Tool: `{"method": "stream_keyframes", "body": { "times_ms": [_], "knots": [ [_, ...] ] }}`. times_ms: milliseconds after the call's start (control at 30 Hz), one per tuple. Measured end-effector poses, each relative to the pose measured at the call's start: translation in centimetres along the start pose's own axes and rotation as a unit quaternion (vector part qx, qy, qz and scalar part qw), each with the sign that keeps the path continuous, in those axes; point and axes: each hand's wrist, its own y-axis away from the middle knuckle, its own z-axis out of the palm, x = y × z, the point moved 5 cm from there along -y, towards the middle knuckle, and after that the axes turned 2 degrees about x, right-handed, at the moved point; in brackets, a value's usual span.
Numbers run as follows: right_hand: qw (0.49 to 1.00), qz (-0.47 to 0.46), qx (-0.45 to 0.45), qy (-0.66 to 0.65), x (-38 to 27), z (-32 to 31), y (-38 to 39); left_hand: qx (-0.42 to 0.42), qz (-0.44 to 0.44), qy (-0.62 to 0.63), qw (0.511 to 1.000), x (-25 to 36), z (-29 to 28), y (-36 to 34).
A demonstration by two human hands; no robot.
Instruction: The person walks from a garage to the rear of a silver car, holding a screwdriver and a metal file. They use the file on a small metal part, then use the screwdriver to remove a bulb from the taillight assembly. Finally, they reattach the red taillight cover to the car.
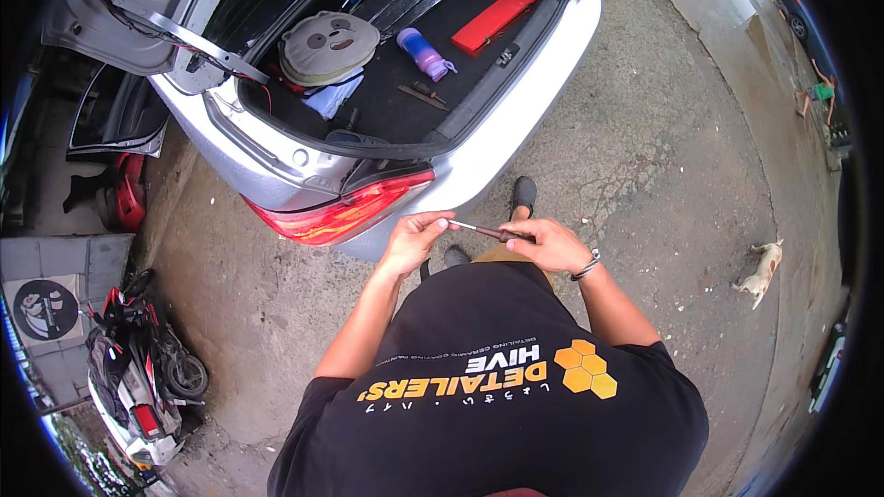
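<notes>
Head view looks straight down on a person in a black printed shirt standing at the back of a silver car (516,120) with its boot open. Both hands meet in front of the waist around a screwdriver (483,230). The right hand (551,244) is closed around the dark handle, and the left hand (414,237) pinches the thin metal shaft near its tip with thumb and fingertips. The tool lies nearly level between them, just short of the red tail light (345,212) on the near left.

From where I stand, the main risk is that tip. If the pinch slips while the handle is twisted or pulled, the point could jab a finger. It sits close to the light and bumper too, so a jerk to the left could scratch the lens or paint. If the tool is let go, it falls to rough concrete beside the dark shoes (523,193).

Farther in, the boot holds a purple bottle (424,53), a red case (494,20) and a round grey cushion (329,46). A small dog (760,274) lies well off to the right.
</notes>
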Motion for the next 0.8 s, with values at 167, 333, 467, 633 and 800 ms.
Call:
{"method": "stream_keyframes", "body": {
  "times_ms": [167,333,467,633,800],
  "knots": [
    [0.998,-0.042,-0.045,0.006,1.4,0.9,-0.4,-0.042,-0.042,-0.136,0.989,0.6,-0.3,1.8],
    [0.992,-0.106,-0.052,0.031,2.1,1.0,-1.3,-0.082,-0.067,-0.121,0.987,-0.1,-1.0,2.0],
    [0.986,-0.070,-0.114,-0.101,3.9,2.5,-2.2,-0.096,-0.042,-0.089,0.990,0.2,-0.9,2.0],
    [0.981,-0.063,-0.120,-0.139,4.4,3.3,-2.5,-0.107,-0.061,-0.070,0.990,0.7,-1.2,1.7],
    [0.986,-0.059,-0.094,-0.123,4.4,3.0,-2.3,-0.105,-0.063,-0.075,0.990,0.9,-1.6,1.4]
  ]
}}
